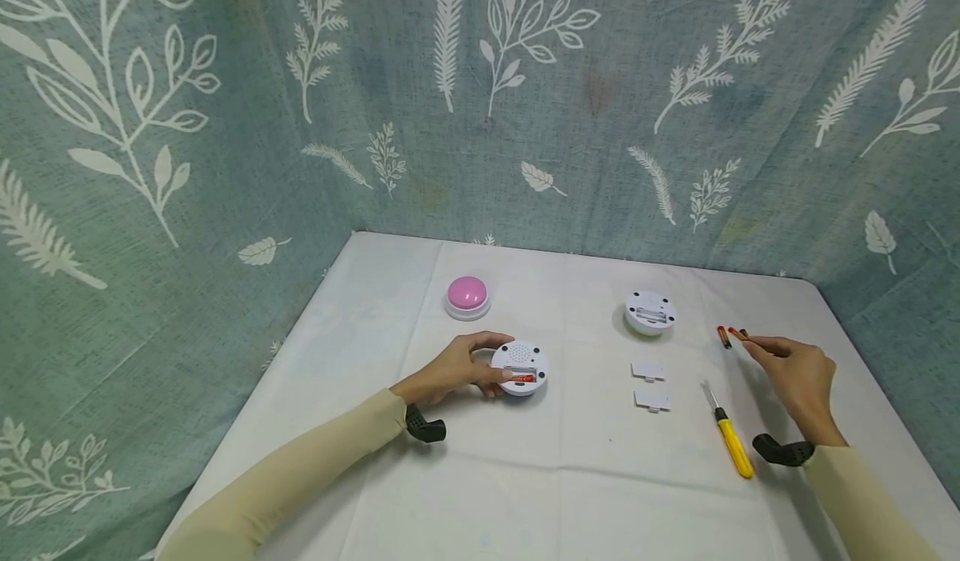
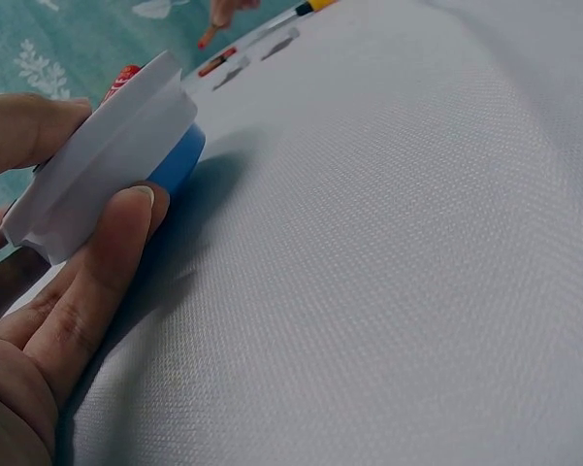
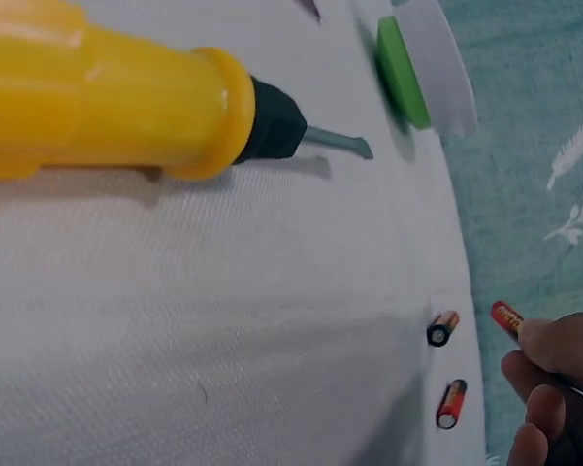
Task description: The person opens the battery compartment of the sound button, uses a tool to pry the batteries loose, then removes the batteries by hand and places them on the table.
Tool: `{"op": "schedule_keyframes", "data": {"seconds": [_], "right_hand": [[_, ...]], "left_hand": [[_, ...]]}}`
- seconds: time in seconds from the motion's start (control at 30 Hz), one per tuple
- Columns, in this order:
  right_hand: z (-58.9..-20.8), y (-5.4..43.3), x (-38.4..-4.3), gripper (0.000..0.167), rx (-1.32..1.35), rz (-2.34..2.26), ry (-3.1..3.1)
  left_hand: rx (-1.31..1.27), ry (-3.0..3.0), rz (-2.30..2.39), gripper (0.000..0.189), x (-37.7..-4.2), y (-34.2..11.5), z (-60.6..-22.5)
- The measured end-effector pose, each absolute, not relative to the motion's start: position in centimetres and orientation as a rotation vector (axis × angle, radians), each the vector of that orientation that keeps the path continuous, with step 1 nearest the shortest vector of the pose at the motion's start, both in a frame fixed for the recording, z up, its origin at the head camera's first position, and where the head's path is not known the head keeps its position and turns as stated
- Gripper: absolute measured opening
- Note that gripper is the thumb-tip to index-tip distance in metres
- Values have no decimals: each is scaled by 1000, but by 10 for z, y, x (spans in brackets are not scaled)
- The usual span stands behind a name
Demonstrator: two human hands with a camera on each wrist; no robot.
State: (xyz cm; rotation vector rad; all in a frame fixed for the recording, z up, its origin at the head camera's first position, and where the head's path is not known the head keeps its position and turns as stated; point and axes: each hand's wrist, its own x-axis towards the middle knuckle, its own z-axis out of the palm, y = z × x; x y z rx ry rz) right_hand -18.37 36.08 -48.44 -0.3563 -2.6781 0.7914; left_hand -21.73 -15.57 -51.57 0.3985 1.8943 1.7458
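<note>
I have a battery pinched in my right hand, well right of the white device my left hand grips.

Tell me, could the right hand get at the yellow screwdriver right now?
Probably yes: the yellow screwdriver lies uncovered and close by. The right hand pinches a battery, though, so it would likely need to put that down first.

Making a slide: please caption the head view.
Left hand holds a round device with a battery inside; right hand pinches another battery.
</note>
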Motion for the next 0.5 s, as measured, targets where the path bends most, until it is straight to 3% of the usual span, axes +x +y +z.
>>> {"op": "schedule_keyframes", "data": {"seconds": [0.5], "right_hand": [[-496, 365, -194, 32, -335, 754, -2713]], "left_hand": [[414, 1883, 1764, 63, -216, -156, -516]]}}
